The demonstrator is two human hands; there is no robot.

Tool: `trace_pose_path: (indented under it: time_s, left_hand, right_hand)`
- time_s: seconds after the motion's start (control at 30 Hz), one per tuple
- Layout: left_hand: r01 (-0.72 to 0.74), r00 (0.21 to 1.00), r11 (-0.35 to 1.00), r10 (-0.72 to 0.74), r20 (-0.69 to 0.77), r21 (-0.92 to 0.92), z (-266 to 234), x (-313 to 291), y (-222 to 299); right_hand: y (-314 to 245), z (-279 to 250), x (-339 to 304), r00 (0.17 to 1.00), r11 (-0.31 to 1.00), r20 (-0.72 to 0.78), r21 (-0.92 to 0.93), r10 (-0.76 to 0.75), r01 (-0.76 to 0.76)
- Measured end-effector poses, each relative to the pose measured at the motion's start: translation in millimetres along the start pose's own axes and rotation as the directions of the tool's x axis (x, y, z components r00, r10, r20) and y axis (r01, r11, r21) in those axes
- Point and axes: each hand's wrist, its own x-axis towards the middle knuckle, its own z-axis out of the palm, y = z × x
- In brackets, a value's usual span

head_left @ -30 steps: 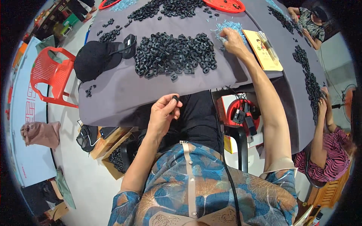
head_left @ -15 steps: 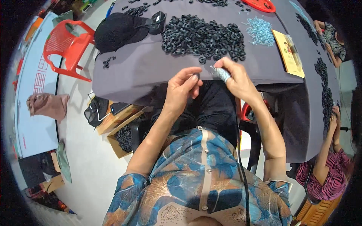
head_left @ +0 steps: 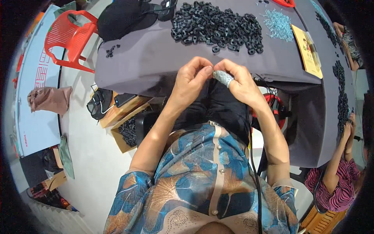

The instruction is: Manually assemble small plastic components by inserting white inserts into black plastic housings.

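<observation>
My left hand (head_left: 191,80) and my right hand (head_left: 240,83) meet at the fingertips, just off the near edge of the grey-covered table (head_left: 136,64). Both are closed in a pinch. Whatever sits between the fingers is too small and too hidden to name. A silvery wrap (head_left: 223,77) covers the thumb of my right hand. Beyond my hands lies a wide pile of small black plastic parts (head_left: 214,27), with a few loose ones at its near side. Right of that pile is a heap of thin light-blue pieces (head_left: 278,25).
A black cap (head_left: 124,19) lies at the table's left, near a small black cluster (head_left: 113,51). At right is a yellow booklet (head_left: 306,50). A red chair (head_left: 72,39) stands left; a box of black parts (head_left: 130,130) sits below. Other people's hands (head_left: 348,124) work at far right.
My hands were apart and have come together at the fingertips. The left hand's spread fingers have curled into a pinch. The table and its piles have shifted upward in view.
</observation>
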Motion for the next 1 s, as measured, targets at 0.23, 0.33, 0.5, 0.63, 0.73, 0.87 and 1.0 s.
trace_pose_path:
  time_s: [0.23, 0.33, 0.5, 0.63, 0.73, 0.87, 1.0]
  left_hand:
    - [0.120, 0.992, 0.986, -0.123, -0.013, -0.114, -5, 1, 6]
    - [0.132, 0.989, 0.983, -0.139, -0.046, -0.128, -7, 4, 1]
    - [0.128, 0.980, 0.960, -0.162, -0.119, -0.251, -20, 2, 0]
    - [0.185, 0.963, 0.934, -0.234, -0.131, -0.305, -18, 3, 1]
    - [0.190, 0.968, 0.905, -0.238, -0.081, -0.381, -16, -1, -2]
    - [0.163, 0.968, 0.891, -0.227, -0.105, -0.425, -15, -1, -2]
    - [0.129, 0.973, 0.894, -0.197, -0.119, -0.430, -9, -1, 1]
  right_hand:
    - [3, 3, 10, 0.999, 0.997, 0.035, 0.075, 0.025, -0.027]
    - [10, 8, 11, 0.997, 0.984, 0.026, 0.163, 0.069, -0.072]
    - [36, 18, 6, 0.960, 0.959, 0.267, -0.284, 0.086, -0.007]
    - [71, 30, 2, 0.959, 0.835, 0.214, -0.548, 0.186, -0.040]
    - [35, 27, 9, 0.984, 0.962, 0.138, -0.262, 0.115, -0.076]
    - [11, 25, 3, 0.993, 0.992, 0.100, -0.112, 0.070, -0.059]
    - [-8, 24, 0, 0.997, 0.999, -0.071, -0.050, -0.005, 0.001]
